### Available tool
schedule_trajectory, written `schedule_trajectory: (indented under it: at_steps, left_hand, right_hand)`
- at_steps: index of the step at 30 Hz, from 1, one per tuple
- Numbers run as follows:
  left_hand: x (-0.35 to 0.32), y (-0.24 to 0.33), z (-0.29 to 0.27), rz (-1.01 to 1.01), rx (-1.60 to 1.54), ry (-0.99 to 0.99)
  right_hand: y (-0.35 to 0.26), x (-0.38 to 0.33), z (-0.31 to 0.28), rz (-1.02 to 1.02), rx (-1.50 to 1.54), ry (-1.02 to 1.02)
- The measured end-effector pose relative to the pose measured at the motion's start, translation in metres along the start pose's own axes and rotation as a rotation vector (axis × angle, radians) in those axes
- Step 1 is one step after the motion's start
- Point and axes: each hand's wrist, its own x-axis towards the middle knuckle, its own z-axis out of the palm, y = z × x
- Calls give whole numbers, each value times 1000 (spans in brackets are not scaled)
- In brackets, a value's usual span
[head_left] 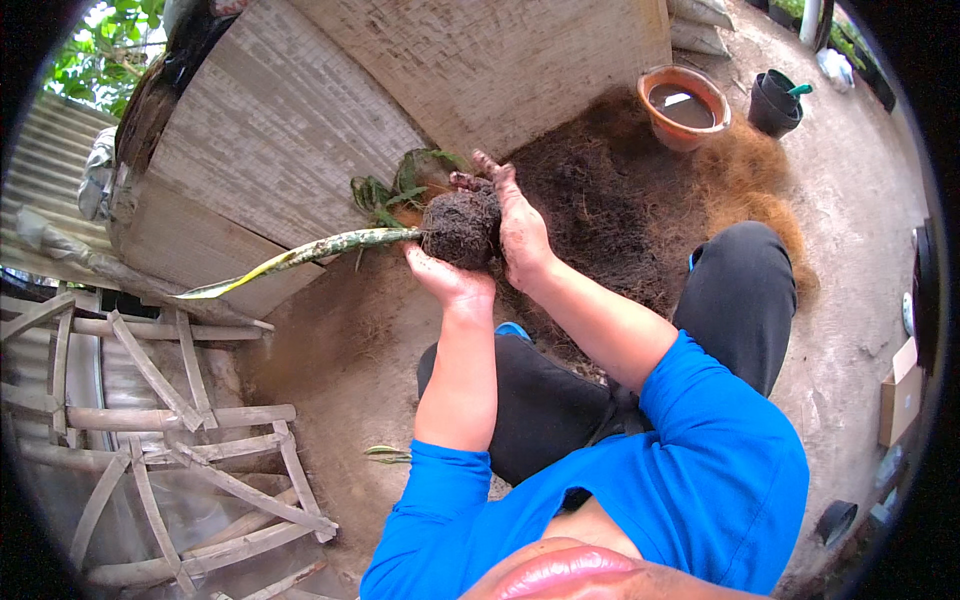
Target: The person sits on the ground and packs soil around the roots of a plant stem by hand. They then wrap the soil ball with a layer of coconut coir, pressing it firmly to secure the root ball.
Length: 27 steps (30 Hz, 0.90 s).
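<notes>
A snake plant (pixel 330 243) lies on its side between my hands, its long green and yellow leaf reaching left. Dark soil is packed in a ball (pixel 460 228) around its base. My left hand (pixel 455 278) cups the ball from below, with its fingers partly hidden. Against the ball's right side presses my right hand (pixel 522 225), its soil-stained fingers pointing up and away. Green jagged leaves (pixel 385 195) show just beyond the ball; I cannot tell where they are rooted.
Loose dark soil (pixel 600 215) and brown fibre (pixel 752 175) cover the ground at right. Behind them stand an orange-brown basin (pixel 685 132) of murky liquid and a black pot (pixel 774 108) with a green-handled item. Boards (pixel 290 120) lean ahead; a wooden rack (pixel 170 418) stands left.
</notes>
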Motion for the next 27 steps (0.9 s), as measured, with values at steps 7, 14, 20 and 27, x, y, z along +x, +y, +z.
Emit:
schedule_trajectory:
  at_steps: [7,14,20,27]
  left_hand:
    - [2,8,-10,-43,-25,-106]
    - [-9,5,-15,5,-51,-85]
    - [-6,19,-15,-8,-119,-92]
    - [4,17,-22,-90,-149,-208]
  right_hand:
    - [15,1,-3,-373,-357,-62]
    - [17,-2,-9,-89,-323,-117]
    - [1,-4,9,132,-89,-55]
    - [-10,-11,17,172,-4,48]
